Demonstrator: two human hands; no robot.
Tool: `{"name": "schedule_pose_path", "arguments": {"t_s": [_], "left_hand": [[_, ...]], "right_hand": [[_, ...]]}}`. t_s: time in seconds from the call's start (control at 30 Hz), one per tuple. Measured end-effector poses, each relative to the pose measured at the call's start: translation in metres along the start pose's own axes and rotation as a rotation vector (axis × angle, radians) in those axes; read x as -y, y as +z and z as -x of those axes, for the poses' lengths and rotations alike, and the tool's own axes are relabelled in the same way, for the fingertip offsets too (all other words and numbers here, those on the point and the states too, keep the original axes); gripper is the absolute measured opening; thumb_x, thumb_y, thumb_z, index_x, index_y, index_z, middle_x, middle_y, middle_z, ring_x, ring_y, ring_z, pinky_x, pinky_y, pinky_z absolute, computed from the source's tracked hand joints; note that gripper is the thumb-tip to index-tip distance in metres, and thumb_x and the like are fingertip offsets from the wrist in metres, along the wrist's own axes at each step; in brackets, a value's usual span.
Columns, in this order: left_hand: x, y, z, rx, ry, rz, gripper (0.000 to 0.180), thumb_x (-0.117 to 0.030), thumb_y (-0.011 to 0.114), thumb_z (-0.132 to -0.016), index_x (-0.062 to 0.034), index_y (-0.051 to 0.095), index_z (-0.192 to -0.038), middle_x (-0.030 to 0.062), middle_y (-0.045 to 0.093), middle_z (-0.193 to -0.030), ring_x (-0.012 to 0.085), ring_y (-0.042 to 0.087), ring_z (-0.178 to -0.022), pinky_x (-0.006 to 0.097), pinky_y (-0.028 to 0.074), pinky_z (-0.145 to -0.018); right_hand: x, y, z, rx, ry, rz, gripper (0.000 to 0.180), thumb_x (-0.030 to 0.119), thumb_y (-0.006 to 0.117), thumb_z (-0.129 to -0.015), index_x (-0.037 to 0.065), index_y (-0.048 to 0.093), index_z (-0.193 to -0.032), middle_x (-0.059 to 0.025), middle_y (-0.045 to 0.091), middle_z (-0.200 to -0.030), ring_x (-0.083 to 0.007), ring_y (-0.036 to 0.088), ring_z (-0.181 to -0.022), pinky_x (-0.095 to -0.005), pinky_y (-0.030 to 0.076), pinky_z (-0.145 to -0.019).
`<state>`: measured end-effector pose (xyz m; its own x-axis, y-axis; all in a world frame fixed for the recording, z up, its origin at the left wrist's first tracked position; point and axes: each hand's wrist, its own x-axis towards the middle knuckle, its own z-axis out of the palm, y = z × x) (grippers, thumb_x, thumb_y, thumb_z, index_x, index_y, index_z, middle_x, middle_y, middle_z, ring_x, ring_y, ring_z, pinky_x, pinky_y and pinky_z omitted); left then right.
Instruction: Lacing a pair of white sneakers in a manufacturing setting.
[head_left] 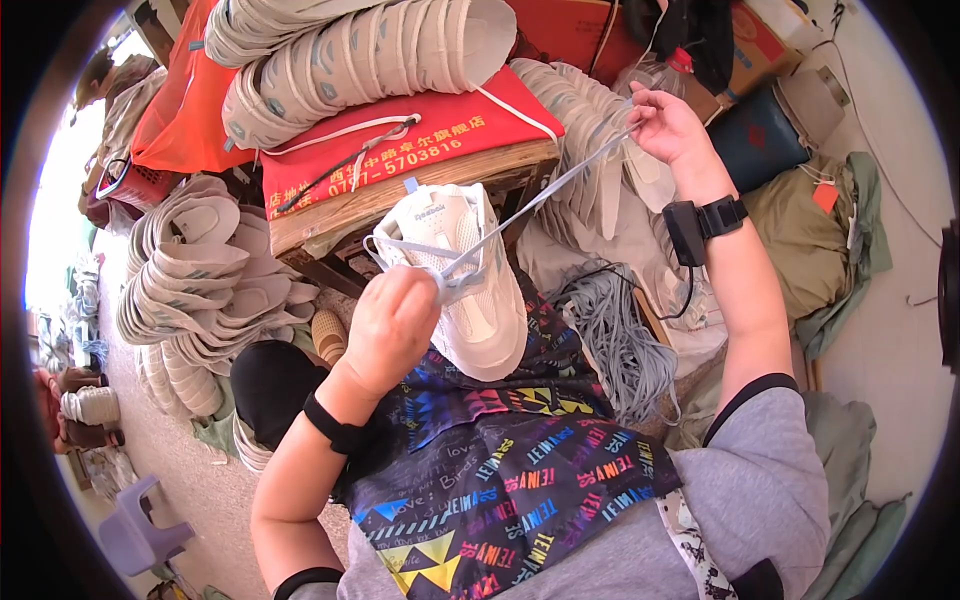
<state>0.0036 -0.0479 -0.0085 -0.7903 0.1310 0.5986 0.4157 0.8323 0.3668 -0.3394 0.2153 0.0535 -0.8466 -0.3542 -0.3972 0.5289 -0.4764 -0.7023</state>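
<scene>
A white sneaker (pixel 482 335) rests on my lap against the wooden bench, its toe toward me and its tongue upright. Pale grey lace crosses its upper in loose loops. My left hand (pixel 393 322) is closed at the sneaker's left side, pinching the lace near the eyelets. Raised to the upper right, my right hand (pixel 668 125) grips the other stretch of shoelace (pixel 560 183) between thumb and fingers. That stretch runs taut and slanting from the eyelets up to it. My left fingertips are partly hidden behind the knuckles.
A wooden bench (pixel 420 184) with a red cloth bears nested shoe uppers (pixel 360 62). More stacked uppers (pixel 190 265) lie on the floor at left, others (pixel 580 150) right of the bench. A bundle of grey laces (pixel 625 350) lies beside my lap. A purple stool (pixel 147 525) stands lower left.
</scene>
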Motion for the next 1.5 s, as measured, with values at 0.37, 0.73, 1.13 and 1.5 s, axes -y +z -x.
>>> {"name": "schedule_pose_path", "arguments": {"t_s": [0.37,0.73,1.13,1.5], "left_hand": [[0.011,-0.004,0.030,-0.053,-0.582,0.163,0.009,-0.008,0.059,-0.088,-0.0045,0.060,-0.097,0.0068,0.053,-0.078,0.0207,0.052,-0.067,0.036,0.043,-0.060],[0.128,-0.191,0.102,-1.106,-1.329,1.386,0.017,-0.017,0.048,-0.100,-0.0079,0.053,-0.086,0.0004,0.054,-0.080,0.0116,0.051,-0.081,0.031,0.041,-0.077],[0.235,-0.340,0.316,-1.419,-1.427,1.016,0.025,-0.012,0.046,-0.099,-0.0113,0.041,-0.075,-0.0015,0.031,-0.059,0.0098,0.026,-0.049,0.025,0.027,-0.049],[0.047,-0.048,0.040,-0.175,-0.929,0.553,0.018,-0.014,0.043,-0.103,-0.0053,0.059,-0.102,-0.0036,0.045,-0.071,0.0046,0.038,-0.059,0.020,0.032,-0.052]], "right_hand": [[0.113,-0.013,-0.013,-0.050,-0.293,0.112,0.026,-0.006,0.046,-0.091,-0.001,0.053,-0.115,-0.0024,0.051,-0.069,-0.0092,0.036,-0.044,-0.0232,0.032,-0.043],[0.183,-0.062,-0.003,-0.317,-0.359,0.208,0.021,-0.003,0.042,-0.095,-0.004,0.055,-0.112,-0.0036,0.054,-0.074,-0.0075,0.037,-0.048,-0.0219,0.029,-0.042],[0.253,-0.196,-0.003,-0.528,-0.691,0.554,0.023,0.004,0.047,-0.092,0.000,0.062,-0.109,-0.0087,0.065,-0.092,-0.0068,0.041,-0.055,-0.0199,0.030,-0.043],[-0.143,0.013,0.086,0.485,-0.008,0.929,0.012,0.019,0.057,-0.097,0.009,0.059,-0.101,-0.0039,0.069,-0.084,-0.0065,0.062,-0.062,-0.0186,0.043,-0.051]]}}
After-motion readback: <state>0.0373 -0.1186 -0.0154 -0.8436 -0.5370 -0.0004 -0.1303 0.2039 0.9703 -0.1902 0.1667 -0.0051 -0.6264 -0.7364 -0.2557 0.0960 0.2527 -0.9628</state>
